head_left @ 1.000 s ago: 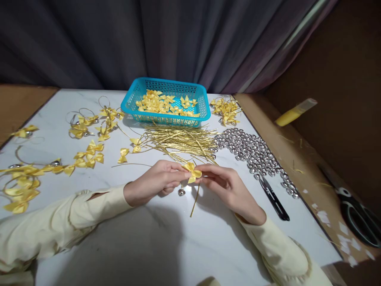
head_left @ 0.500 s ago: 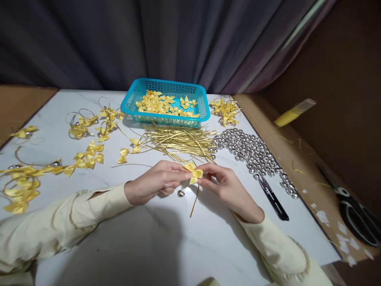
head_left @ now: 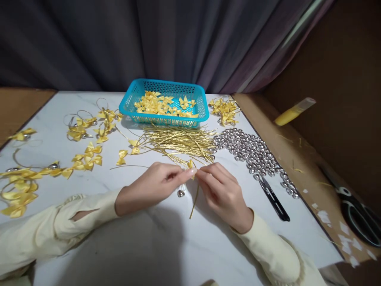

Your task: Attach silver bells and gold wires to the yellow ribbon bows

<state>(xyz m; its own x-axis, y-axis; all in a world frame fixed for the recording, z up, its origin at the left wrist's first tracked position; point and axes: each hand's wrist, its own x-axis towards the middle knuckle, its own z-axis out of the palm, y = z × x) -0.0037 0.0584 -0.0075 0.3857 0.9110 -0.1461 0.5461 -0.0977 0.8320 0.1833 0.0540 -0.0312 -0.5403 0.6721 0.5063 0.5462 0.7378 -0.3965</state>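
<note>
My left hand (head_left: 156,182) and my right hand (head_left: 224,194) meet over the middle of the white table, fingers closed on a small yellow ribbon bow (head_left: 190,163). The fingertips hide most of the bow. Below it hangs a small silver jingle bell (head_left: 181,193), and a gold cord (head_left: 194,203) points down between the hands. Just beyond them lies a pile of gold cords (head_left: 181,141). Two loose yellow bows rest left of that pile; the nearer one (head_left: 121,157) is by my left hand.
Behind the cords stands a blue basket (head_left: 125,107) of yellow bows. Silver bells (head_left: 247,149) are heaped to the right, with black thread snips (head_left: 275,200) in front. Bows with bells (head_left: 22,186) lie at the left. Black-handled scissors (head_left: 360,218) lie past the table's right edge.
Both hands have turned palm-down and drawn closer over the bow, with my left thumb now across it. More of the bow is covered. The bell and cord hang almost where they were.
</note>
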